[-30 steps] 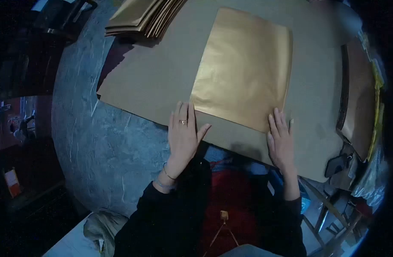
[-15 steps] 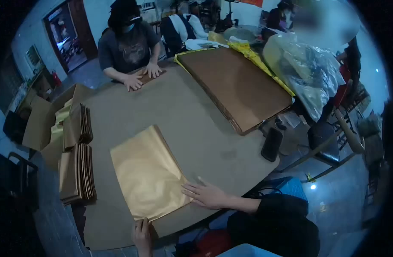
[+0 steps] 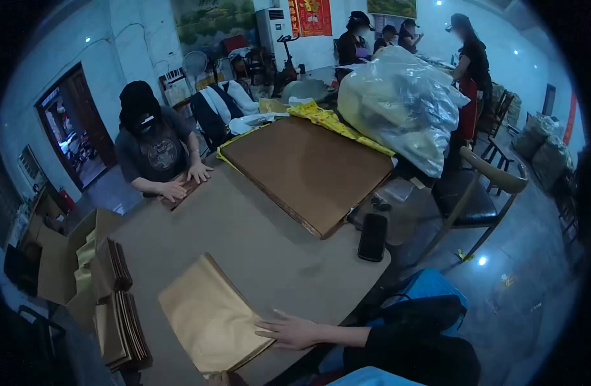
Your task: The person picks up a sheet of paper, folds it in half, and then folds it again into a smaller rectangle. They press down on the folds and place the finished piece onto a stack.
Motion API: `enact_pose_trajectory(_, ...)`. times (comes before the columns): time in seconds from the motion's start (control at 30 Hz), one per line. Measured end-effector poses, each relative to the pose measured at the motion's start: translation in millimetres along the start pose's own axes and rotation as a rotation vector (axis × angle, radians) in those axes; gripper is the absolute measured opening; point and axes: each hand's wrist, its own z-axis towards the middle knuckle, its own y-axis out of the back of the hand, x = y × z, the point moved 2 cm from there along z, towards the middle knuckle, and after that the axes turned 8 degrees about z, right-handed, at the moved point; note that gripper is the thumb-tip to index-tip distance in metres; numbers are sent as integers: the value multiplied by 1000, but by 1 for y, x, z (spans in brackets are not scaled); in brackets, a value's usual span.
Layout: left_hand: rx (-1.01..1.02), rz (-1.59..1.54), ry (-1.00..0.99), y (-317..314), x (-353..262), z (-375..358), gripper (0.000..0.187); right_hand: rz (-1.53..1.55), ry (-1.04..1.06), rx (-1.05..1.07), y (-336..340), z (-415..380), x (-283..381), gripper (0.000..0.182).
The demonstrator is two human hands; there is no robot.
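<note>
Gold sheet (image 3: 208,318) pressed flat on counter (image 3: 257,238).
Right hand (image 3: 289,331) lies open on its near corner, gripping nothing; left hand is barely seen at the near edge, state unclear. Even palm pressure is advised.

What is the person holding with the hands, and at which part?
Nothing is gripped. The right hand lies flat on the near right edge of the gold sheet. The left hand is almost out of view.

View tilts up further: gold sheet (image 3: 208,318) now sits low in frame, more of the room and people at the back show. Right hand (image 3: 289,331) stays flat on the sheet's near right edge. Left hand, at the sheet's near corner half a second ago, is almost out of frame at the bottom edge.
</note>
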Motion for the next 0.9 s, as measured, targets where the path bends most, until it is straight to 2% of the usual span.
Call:
enact_pose_trajectory(0.03, -1, 2, -10, 0, -1, 5, 29, -75, 3, 19, 0, 0, 1, 55)
enact_pose_trajectory(0.27, -15, 84, -65, 3, 1, 13, 32, -44, 12, -4, -8, -1, -5, 55)
enact_pose_trajectory(0.33, -33, 115, -83, 5, 2, 17, 33, 0, -8, 58, 1, -1, -3, 58)
enact_pose_trajectory(0.4, -67, 156, -113, 12, 4, 24, 34, 119, -3, -29, 6, -4, -4, 61)
enact_pose_trajectory(0.43, -93, 188, -131, 17, 5, 29, 34, 186, 21, -191, -2, -1, -8, 68)
enact_pose_trajectory(0.47, -122, 220, -148, 23, 7, 34, 34, 197, 24, -190, -7, -2, -11, 68)
enact_pose_trajectory(0.53, -174, 281, -176, 46, 4, 48, 33, 285, -125, -306, 2, -10, -15, 76)
enact_pose_trajectory(0.57, -197, 304, -187, 60, 2, 54, 31, 335, -59, -437, 5, -15, -15, 87)
enact_pose_trajectory(0.6, -258, 346, -212, 77, -3, 64, 28, 355, -62, -432, 8, -17, -14, 87)
enact_pose_trajectory(0.67, -267, 368, -261, 109, -14, 80, 27, 197, 82, -461, 22, -20, -15, 74)
enact_pose_trajectory(0.7, -295, 388, -309, 123, -21, 86, 27, 208, 116, -539, 34, -24, -10, 88)
enact_pose_trajectory(0.73, -288, 388, -305, 134, -27, 92, 27, 214, 117, -535, 47, -27, -9, 88)
enact_pose_trajectory(0.8, -323, 278, -315, 158, -37, 98, 25, 447, 153, -514, 64, -28, -7, 86)
enact_pose_trajectory(0.9, -363, 89, -330, 201, -45, 102, 20, 394, 161, -494, 71, -24, -13, 75)
